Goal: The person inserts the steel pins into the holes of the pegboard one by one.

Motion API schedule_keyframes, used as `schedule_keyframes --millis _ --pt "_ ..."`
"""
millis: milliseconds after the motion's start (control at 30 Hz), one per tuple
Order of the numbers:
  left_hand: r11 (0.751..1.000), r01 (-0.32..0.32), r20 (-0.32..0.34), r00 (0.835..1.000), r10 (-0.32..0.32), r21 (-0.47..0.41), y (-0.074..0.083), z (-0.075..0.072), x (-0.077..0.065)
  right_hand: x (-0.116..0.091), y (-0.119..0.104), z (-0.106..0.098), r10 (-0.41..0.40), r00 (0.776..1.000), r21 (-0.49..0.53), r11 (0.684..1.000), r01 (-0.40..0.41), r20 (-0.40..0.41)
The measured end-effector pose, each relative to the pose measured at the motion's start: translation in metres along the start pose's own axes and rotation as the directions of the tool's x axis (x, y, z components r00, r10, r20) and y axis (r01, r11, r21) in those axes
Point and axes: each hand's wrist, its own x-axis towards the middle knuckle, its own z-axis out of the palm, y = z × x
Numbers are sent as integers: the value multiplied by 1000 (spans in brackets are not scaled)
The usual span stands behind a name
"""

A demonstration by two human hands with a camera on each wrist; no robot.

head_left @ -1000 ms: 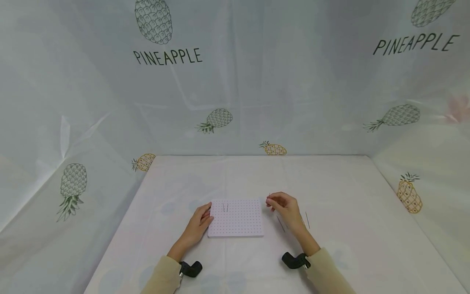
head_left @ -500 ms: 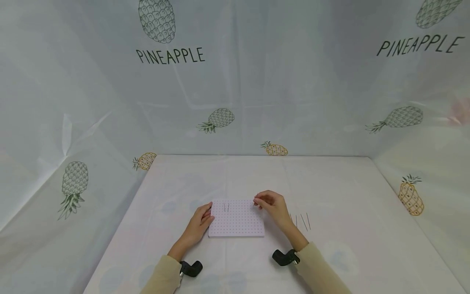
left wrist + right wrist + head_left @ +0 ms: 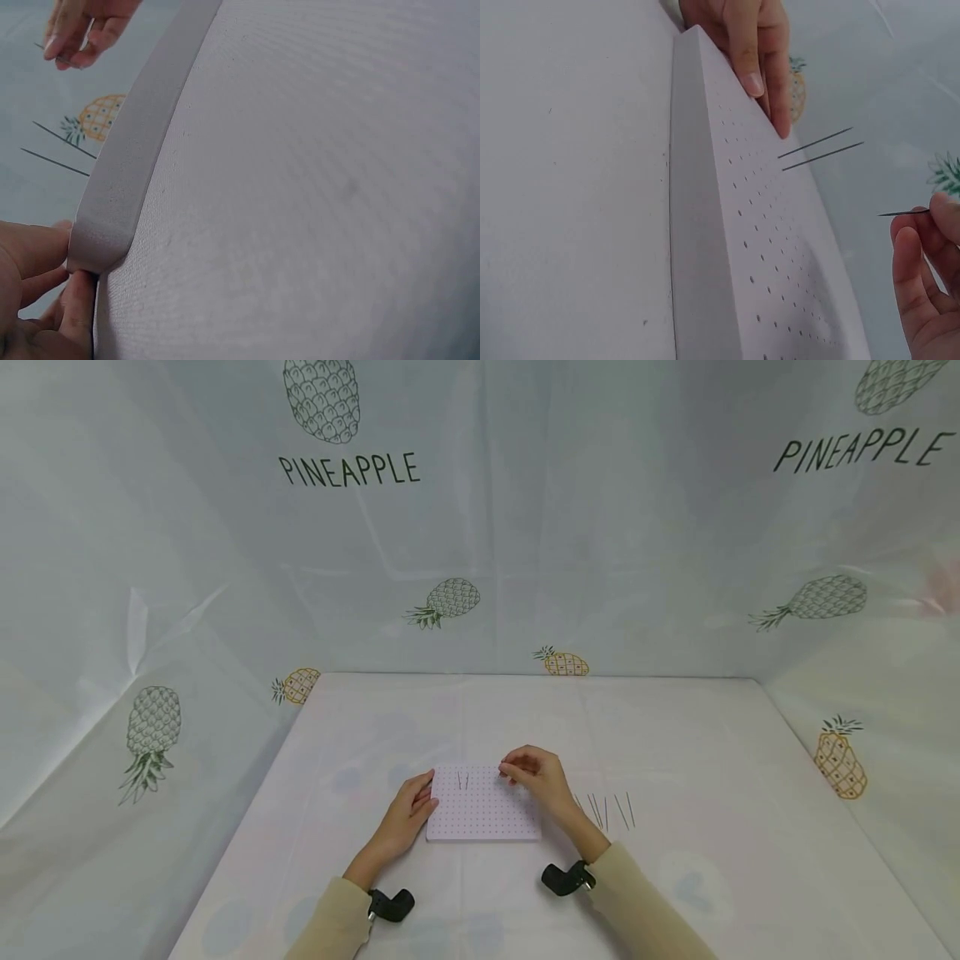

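Observation:
A white board (image 3: 483, 814) dotted with rows of small holes lies on the table. My left hand (image 3: 402, 818) grips its left edge, thumb and fingers on either side of the corner in the left wrist view. Two thin dark needles (image 3: 815, 142) stand side by side in the board's upper left part. Between thumb and fingertips my right hand (image 3: 542, 783) pinches another needle (image 3: 900, 214), its point directed toward the standing pair in the right wrist view. That hand is over the board's upper right part, and the pinched needle's tip is apart from the board's face.
Several loose needles (image 3: 622, 811) lie on the white-covered table (image 3: 720, 827) right of the board, partly behind my right forearm. A pineapple-print curtain (image 3: 645, 527) rises at the back and along both sides. Each wrist carries a black camera (image 3: 567, 878).
My right hand has moved left with its needle, from beside the board to over its upper right part, uncovering more loose needles. The left hand stays on the board's edge.

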Motion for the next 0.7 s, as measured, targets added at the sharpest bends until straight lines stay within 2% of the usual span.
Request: schedule_keyframes --millis 367,700 --pt "1000 -14 -3 1000 14 -8 -3 -1 1 6 4 21 -16 997 -19 1000 18 74" --pt "1000 -9 -5 1000 9 -9 -4 -1 0 8 15 32 19 995 -47 999 -15 102"
